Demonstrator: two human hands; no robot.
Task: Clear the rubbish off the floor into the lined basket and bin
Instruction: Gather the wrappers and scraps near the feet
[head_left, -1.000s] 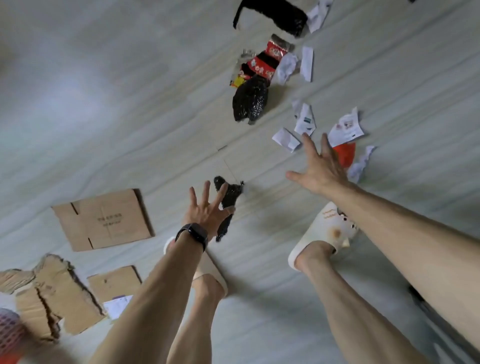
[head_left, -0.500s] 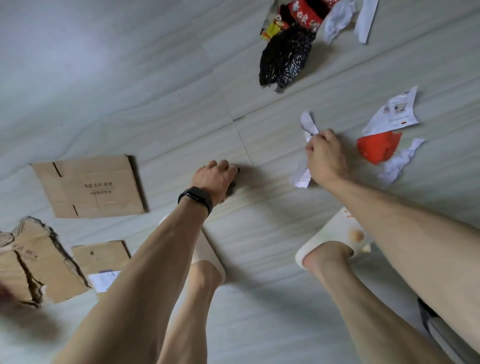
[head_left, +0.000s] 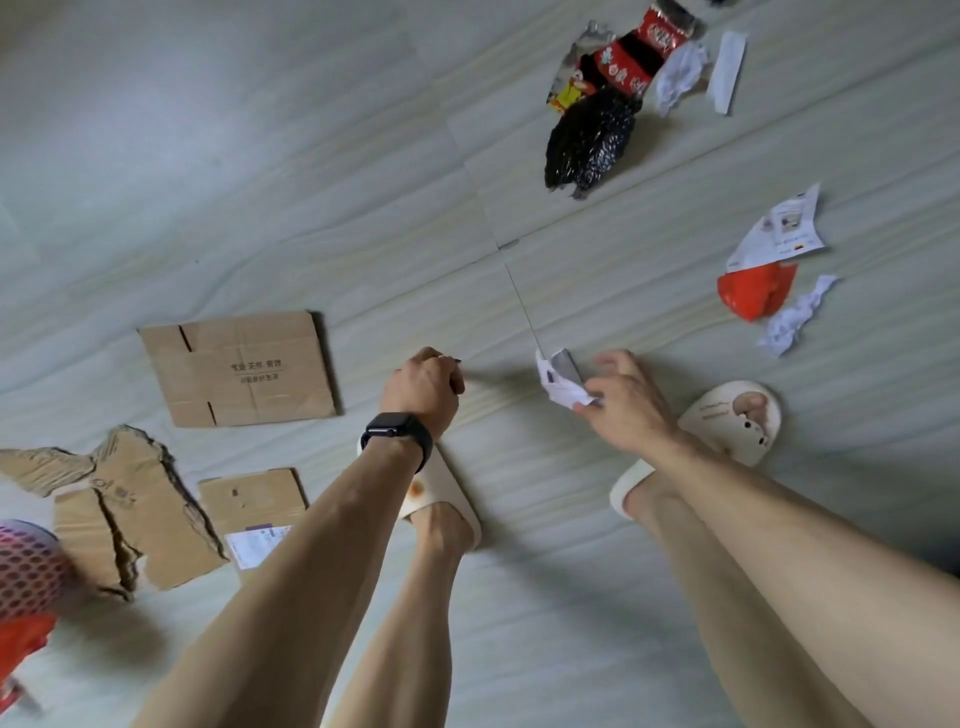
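Drawn back, left hand (head_left: 423, 387) clenches black scrap (head_left: 457, 360), right hand (head_left: 623, 405) pinches paper (head_left: 561, 384); contents of mesh basket (head_left: 26, 566) hidden.

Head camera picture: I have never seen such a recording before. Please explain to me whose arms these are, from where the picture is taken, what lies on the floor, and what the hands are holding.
There is no machine here. A person wears one camera on the head, looking down, so you see their own arms, legs and cream slippers. The left hand, above a black watch, has its fingers curled round a dark scrap that is mostly hidden. The right hand pinches crumpled white paper. Rubbish lies on the pale floor. On the left are flat cardboard and torn cardboard. Further away on the right are a black plastic bag, a red snack wrapper, a printed leaflet and a red plastic scrap.
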